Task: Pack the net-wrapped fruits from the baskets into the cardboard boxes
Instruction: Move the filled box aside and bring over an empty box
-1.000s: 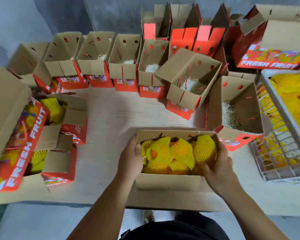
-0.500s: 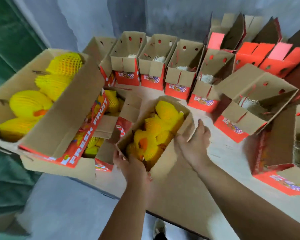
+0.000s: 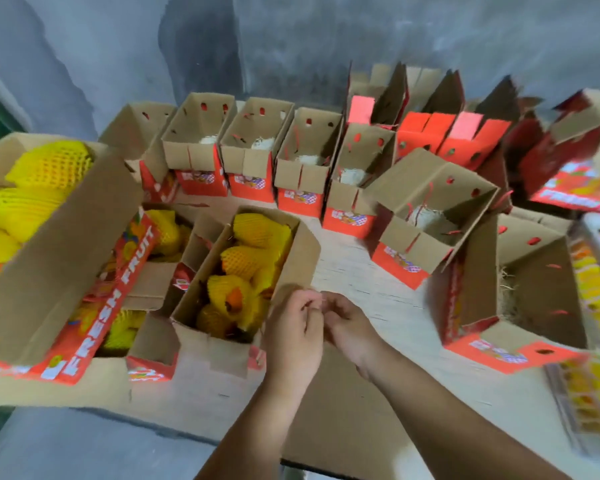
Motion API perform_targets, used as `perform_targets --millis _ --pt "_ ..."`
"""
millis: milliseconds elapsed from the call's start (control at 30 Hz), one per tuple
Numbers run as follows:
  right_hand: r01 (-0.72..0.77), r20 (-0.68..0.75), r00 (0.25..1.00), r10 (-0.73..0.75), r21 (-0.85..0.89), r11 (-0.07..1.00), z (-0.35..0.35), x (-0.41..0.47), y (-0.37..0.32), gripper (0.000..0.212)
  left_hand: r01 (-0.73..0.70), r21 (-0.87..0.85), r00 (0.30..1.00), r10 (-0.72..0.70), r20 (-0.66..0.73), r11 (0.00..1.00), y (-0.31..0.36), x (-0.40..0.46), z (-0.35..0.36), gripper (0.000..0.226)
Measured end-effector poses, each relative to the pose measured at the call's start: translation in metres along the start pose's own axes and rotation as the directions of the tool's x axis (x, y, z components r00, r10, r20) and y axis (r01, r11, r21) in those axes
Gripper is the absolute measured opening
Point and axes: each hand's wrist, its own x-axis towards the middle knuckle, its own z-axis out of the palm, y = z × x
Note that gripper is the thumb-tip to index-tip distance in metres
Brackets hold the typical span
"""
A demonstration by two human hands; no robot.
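Table [image 3: 361, 265] — pale wood top, crowded with cartons.
Big box [image 3: 49, 258] — far left, open, "FRESH FRUIT" on its red side; yellow net-wrapped fruits [image 3: 45, 168] lie inside.
Empty box [image 3: 534, 289] — right, tipped open toward the viewer, straw in the bottom.
Packed box [image 3: 302, 258] — near centre-left, flaps up, set at a slant; holds fruits in yellow net [image 3: 253, 261], 1 showing an orange patch. It sits just right of 2 smaller filled boxes [image 3: 153, 296].
Tilted box [image 3: 426, 216] — centre, leaning, pale padding inside.
Row of boxes [image 3: 250, 157] — far side, upright, open, red fronts, white padding visible in several.
Red folded cartons [image 3: 454, 136] — far right, stacked on edge.
Basket [image 3: 593, 375] — right edge, pale slatted wall, yellow fruit behind it; blurred.
Left hand [image 3: 297, 336] — beside the packed box's near right corner, fingers curled; whether they pinch anything cannot be told.
Right hand [image 3: 349, 327] — touching the left, fingers curled likewise; grip unclear.
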Motion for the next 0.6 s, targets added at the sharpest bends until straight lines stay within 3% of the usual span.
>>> perform_targets --millis 67,167,267,333,400,433,467,533,600 --pt "0.034 -0.111 0.993 -0.031 0.026 0.999 -0.032 -0.01 0.01 0.022 0.018 -0.124 0.989 0.001 0.148 0.992 0.017 0.005 0.032 0.02" --pt "0.138 -0.264 0.953 -0.147 -0.052 0.989 -0.085 -0.032 0.034 0.025 0.048 -0.203 0.924 0.034 0.381 0.978 0.043 0.002 0.085 0.025" --pt "0.21 -0.484 0.813 -0.324 -0.276 0.938 -0.147 -0.054 0.062 0.04 0.054 -0.223 0.865 0.066 0.497 0.973 0.072 -0.014 0.136 0.022" --pt "0.121 -0.579 0.723 -0.376 -0.43 0.895 -0.195 -0.062 0.082 0.053 0.049 -0.235 0.842 0.087 0.532 0.971 0.091 -0.026 0.166 0.025" --pt "-0.243 -0.62 0.733 -0.28 -0.623 0.744 -0.242 -0.07 0.098 0.068 0.043 -0.236 0.824 0.098 0.558 0.971 0.111 -0.034 0.191 0.031" --pt "-0.41 -0.634 0.75 -0.19 -0.67 0.619 -0.26 -0.074 0.105 0.067 0.046 -0.237 0.823 0.098 0.56 0.97 0.12 -0.037 0.202 0.032" --pt "-0.484 -0.621 0.773 -0.129 -0.71 0.511 -0.271 -0.077 0.11 0.059 0.046 -0.22 0.834 0.084 0.546 0.974 0.127 -0.038 0.212 0.031" --pt "-0.477 -0.564 0.817 -0.12 -0.778 0.408 -0.274 -0.086 0.11 0.036 0.078 -0.104 0.857 -0.013 0.515 0.992 0.137 -0.04 0.229 0.042" --pt "-0.362 -0.455 0.867 -0.204 -0.855 0.372 -0.258 -0.096 0.109 0.031 0.164 0.005 0.854 -0.145 0.499 0.986 0.143 -0.043 0.237 0.066"
